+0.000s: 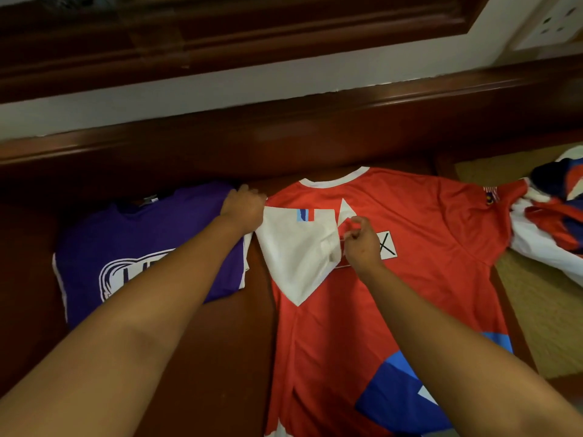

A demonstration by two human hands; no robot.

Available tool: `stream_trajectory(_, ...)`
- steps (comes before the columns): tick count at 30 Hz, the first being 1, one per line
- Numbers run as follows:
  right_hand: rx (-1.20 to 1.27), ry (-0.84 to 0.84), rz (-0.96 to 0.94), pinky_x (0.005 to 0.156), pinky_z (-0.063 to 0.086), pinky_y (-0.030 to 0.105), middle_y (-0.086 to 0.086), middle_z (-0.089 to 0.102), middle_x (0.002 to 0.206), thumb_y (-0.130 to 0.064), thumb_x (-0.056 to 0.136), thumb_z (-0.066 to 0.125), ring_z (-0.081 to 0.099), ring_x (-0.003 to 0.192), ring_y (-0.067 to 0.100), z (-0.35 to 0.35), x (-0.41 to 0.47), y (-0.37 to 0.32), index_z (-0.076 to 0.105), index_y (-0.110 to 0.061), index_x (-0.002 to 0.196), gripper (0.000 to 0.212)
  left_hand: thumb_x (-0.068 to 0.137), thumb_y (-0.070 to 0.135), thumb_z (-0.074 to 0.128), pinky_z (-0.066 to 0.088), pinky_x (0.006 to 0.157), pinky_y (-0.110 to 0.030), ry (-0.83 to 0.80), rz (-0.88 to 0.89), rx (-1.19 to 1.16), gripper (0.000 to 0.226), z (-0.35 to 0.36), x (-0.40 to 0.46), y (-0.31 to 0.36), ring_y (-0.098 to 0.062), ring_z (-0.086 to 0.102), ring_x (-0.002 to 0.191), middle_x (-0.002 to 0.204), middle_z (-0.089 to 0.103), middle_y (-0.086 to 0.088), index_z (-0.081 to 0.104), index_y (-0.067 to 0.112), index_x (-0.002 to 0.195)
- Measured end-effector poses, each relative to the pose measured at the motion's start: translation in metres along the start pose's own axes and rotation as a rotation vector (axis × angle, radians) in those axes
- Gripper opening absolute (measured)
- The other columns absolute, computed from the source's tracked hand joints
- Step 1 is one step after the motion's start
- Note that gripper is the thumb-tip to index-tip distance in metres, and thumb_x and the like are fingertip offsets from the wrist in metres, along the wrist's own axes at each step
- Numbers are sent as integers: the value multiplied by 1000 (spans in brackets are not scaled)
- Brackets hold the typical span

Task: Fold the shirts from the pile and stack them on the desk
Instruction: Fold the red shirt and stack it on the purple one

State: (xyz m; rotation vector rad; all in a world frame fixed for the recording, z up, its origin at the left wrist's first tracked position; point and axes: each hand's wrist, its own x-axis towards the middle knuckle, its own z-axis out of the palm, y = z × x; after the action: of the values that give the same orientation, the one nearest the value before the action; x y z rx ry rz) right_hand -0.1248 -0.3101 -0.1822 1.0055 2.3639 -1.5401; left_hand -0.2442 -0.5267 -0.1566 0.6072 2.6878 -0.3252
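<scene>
A red jersey [394,279] with a white collar lies spread flat on the dark wooden desk [243,342], its collar toward the wall and its hem toward the person; blue and white patches show near the hem at the lower right. Its white sleeve [293,257] on the left side is folded inward across the chest, lying as a pointed white panel over the red cloth. The left hand [244,208] rests at the shoulder of that fold, fingers curled over the edge of the fabric where the sleeve meets the body, though how firmly they grip cannot be told. The right hand [361,239] sits on the chest just beside the sleeve's inner edge, thumb and forefinger brought together in a pinch on the cloth, the other fingers curled in. The jersey's other sleeve stretches to the right, reaching toward a heap of unfolded shirts [552,216] in red, white and navy lying at the desk's right end and spilling over a tan surface [536,310]. To the left of the jersey, just beside it, a purple T-shirt [142,247] with a white printed emblem lies folded on the desk, partly under the left forearm. Behind runs a wooden ledge [284,127] and a pale wall [220,86].
</scene>
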Motion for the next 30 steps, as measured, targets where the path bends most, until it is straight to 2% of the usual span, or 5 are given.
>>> stream_trajectory(7,-273,-84,-275,68,39,31,11,65,87,-1,86,54,57,82,26,9,-36,30,64,-1,87,10,97,24,47,30,108,-43,34,131,-221,40,14,13,56,-29,40,130,141,48,-8,47,19,137)
stream_trajectory(13,-574,-130,-99,80,45,34,7,67,98,-30,85,65,57,98,28,27,-40,36,65,-12,95,21,96,28,51,34,106,-43,5,122,-348,34,15,31,89,-30,46,123,131,55,-11,54,13,127)
stream_trajectory(20,-132,-144,28,73,47,28,2,67,82,2,83,51,63,85,24,5,-37,37,59,-21,69,29,98,20,46,45,89,-40,99,20,-476,22,13,40,87,-30,59,102,110,65,-12,62,9,109)
stream_trajectory(26,-444,-136,10,86,45,36,10,67,98,-43,84,64,57,99,32,24,-34,36,62,-15,89,29,93,34,57,42,75,-30,9,74,-632,16,12,40,90,-19,58,82,87,61,1,59,19,88)
stream_trajectory(30,-578,-86,-52,89,42,36,13,63,108,-36,87,59,53,107,34,33,-33,36,63,-9,101,31,94,24,56,44,74,-28,-6,84,-680,14,12,43,93,-23,61,83,88,66,-7,60,17,83)
